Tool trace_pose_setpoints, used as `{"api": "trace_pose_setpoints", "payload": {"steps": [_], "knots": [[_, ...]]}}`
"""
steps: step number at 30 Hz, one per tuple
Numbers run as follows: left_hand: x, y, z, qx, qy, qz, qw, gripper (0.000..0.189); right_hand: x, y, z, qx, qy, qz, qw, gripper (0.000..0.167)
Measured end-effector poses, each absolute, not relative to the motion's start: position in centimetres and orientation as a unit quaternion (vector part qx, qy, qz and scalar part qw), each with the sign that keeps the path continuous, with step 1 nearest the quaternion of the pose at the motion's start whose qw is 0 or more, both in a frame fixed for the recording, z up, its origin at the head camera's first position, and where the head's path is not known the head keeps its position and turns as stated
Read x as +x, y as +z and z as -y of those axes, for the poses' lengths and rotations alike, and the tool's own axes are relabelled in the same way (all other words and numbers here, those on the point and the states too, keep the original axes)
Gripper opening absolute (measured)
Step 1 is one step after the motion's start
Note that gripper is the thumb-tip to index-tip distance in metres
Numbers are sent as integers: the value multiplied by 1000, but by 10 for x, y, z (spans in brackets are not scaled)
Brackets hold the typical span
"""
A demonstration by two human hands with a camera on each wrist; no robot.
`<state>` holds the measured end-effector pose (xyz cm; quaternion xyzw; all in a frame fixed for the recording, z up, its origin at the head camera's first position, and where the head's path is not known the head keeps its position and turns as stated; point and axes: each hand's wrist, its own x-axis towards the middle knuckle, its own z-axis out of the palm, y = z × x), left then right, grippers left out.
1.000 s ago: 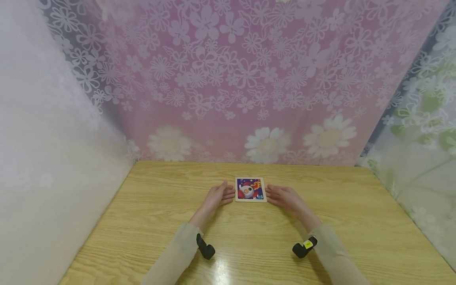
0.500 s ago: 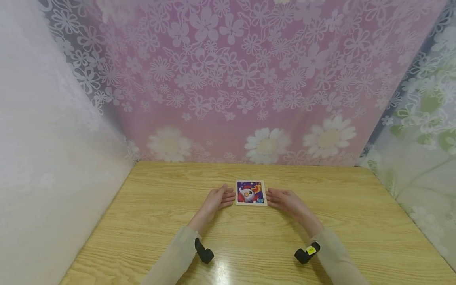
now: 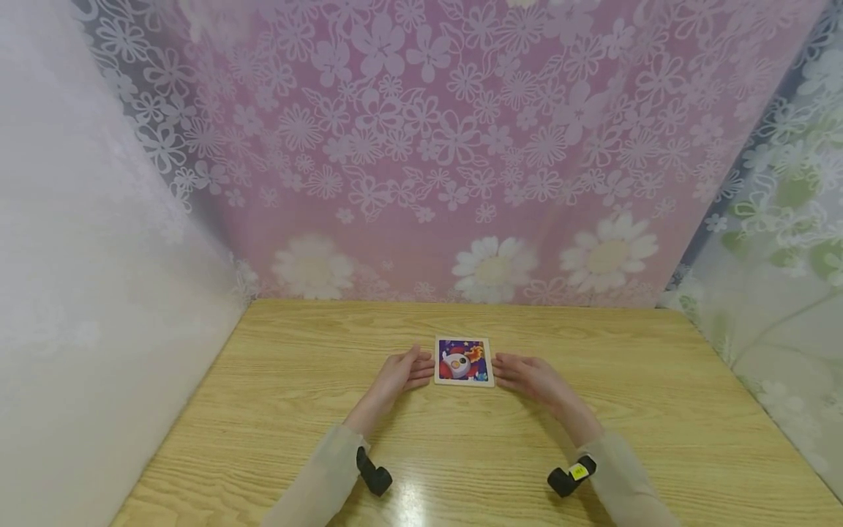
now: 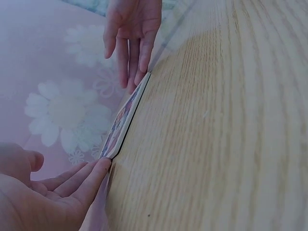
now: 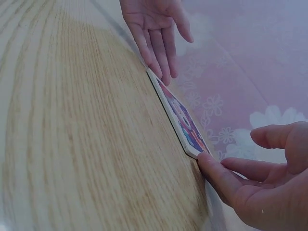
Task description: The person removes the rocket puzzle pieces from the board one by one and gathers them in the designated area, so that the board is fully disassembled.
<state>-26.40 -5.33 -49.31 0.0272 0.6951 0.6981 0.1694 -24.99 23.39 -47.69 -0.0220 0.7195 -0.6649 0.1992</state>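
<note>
A square picture board (image 3: 464, 361) with a pale border and a colourful cartoon print lies flat on the wooden table (image 3: 448, 454). My left hand (image 3: 403, 371) is at its left edge, fingers extended, fingertips touching the board's side. On the opposite edge, my right hand (image 3: 532, 377) meets the board with fingers straight too. From the left wrist view, the board (image 4: 126, 115) appears edge-on between both sets of fingertips. The right wrist view shows the same board (image 5: 179, 118), thin and flat on the wood, with each thumb held away from it.
A pink curtain (image 3: 421, 146) with white flowers hangs behind the table's far edge. Pale cloth (image 3: 99, 293) covers the left side, and a green-patterned cloth (image 3: 784, 241) the right. Black straps with small devices (image 3: 375, 474) sit on both wrists.
Between both hands, the board has slid a little toward the person, most of it in the first half second. Both hands and forearms have drawn back with it.
</note>
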Motion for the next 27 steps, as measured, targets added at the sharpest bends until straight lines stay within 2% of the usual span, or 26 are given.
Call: {"api": "trace_pose_setpoints", "payload": {"steps": [27], "knots": [[-248, -492, 55, 45, 695, -697, 173, 61, -235, -477, -238, -42, -650, -732, 200, 61]]}}
